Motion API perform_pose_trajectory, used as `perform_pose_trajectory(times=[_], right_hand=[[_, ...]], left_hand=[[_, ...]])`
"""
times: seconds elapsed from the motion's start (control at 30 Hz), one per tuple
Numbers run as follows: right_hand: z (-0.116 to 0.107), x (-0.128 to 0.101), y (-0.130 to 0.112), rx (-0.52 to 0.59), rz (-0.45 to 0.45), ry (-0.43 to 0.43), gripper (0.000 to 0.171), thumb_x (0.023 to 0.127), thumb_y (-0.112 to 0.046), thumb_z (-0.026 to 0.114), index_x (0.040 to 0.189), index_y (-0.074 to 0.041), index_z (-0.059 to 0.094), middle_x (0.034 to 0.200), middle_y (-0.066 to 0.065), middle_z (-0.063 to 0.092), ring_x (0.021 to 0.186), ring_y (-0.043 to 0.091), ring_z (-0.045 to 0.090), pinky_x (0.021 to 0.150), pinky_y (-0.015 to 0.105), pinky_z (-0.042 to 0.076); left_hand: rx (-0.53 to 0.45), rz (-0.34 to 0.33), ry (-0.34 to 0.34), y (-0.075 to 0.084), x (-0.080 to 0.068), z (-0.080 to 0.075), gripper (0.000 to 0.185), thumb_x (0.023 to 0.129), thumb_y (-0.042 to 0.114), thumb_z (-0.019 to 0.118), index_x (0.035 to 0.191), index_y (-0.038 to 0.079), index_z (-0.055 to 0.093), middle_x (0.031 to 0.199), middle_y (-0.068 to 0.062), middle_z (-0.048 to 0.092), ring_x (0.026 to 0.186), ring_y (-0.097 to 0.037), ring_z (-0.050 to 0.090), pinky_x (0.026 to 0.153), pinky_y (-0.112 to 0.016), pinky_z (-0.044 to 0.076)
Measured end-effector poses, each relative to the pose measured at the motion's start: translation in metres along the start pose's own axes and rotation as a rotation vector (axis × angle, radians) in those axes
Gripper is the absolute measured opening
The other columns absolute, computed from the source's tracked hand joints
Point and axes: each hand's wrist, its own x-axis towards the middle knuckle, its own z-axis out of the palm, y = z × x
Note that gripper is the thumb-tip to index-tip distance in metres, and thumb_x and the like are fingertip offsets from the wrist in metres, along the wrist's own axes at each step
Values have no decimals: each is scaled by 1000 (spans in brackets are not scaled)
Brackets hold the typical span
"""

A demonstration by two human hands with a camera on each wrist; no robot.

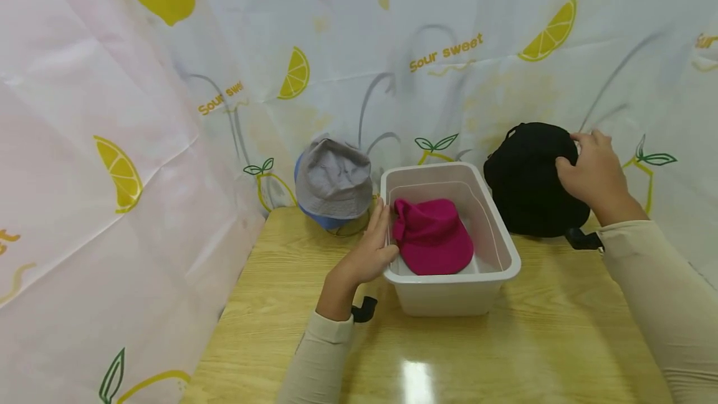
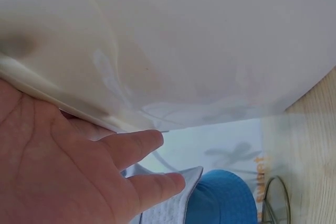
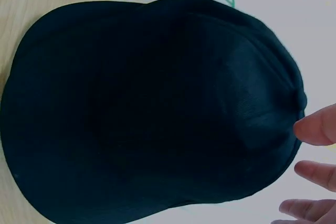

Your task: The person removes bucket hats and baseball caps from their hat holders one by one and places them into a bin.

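My left hand (image 1: 367, 251) rests on the left rim of a white plastic bin (image 1: 443, 298), its fingers lying along the side and its thumb at the rim. Inside the bin lies a magenta cap (image 1: 434, 239), brim toward me. To the bin's right, a black cap (image 1: 533, 179) stands against the backdrop, its brim low near the table. At its crown is my right hand (image 1: 600, 173); in the right wrist view one fingertip (image 3: 310, 128) meets the cap's edge, while the other fingers are spread beside it.
Left of the bin, a grey bucket hat (image 1: 336, 179) sits over a blue hat (image 1: 325, 220), with a wire stand (image 2: 275, 198) beside them. The wooden table (image 1: 291, 279) meets a white lemon-print sheet (image 1: 348, 17) at the back and left.
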Motion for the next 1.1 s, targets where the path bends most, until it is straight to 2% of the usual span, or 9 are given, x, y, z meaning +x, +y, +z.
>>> perform_pose_trajectory(times=[0.07,0.17,0.53,0.83,0.97,1.1], right_hand=[[1,0,2,5,11,10,68,104,-31,40,159,7,27,165,36,16,145,62,21,111,75,25],[3,0,4,10,27,24,67,105,-32,41,159,5,29,162,36,25,141,61,29,110,74,27],[13,-6,4,17,-33,88,66,103,-32,51,159,0,36,157,37,35,140,59,33,111,73,27],[20,-8,1,-22,-107,214,55,100,-25,66,151,-10,53,149,32,50,136,54,43,109,70,33],[21,-8,1,-45,-120,255,54,98,-25,71,149,-13,57,144,30,55,131,53,49,101,70,41],[20,-6,0,-74,-113,284,55,97,-29,74,148,-16,60,143,27,58,126,52,53,87,70,47]], left_hand=[[-1,5,1,0,0,0,98,84,20,48,167,14,-4,172,-1,-24,160,-27,-16,125,-62,5],[-7,20,2,0,0,0,98,84,20,48,167,13,-4,172,-2,-24,160,-31,-15,126,-61,8],[-8,5,-6,-1,-2,-1,100,83,20,49,167,14,-5,172,0,-24,160,-30,-15,126,-61,6],[-8,14,-6,-3,-3,2,99,83,20,49,167,13,-5,173,-2,-23,160,-28,-14,127,-57,10],[-5,22,-3,-2,-1,1,98,84,20,48,167,14,-5,172,0,-24,160,-26,-14,127,-57,10],[-10,22,-2,-2,0,0,98,84,19,48,167,15,-5,172,0,-24,160,-27,-14,127,-57,9]])
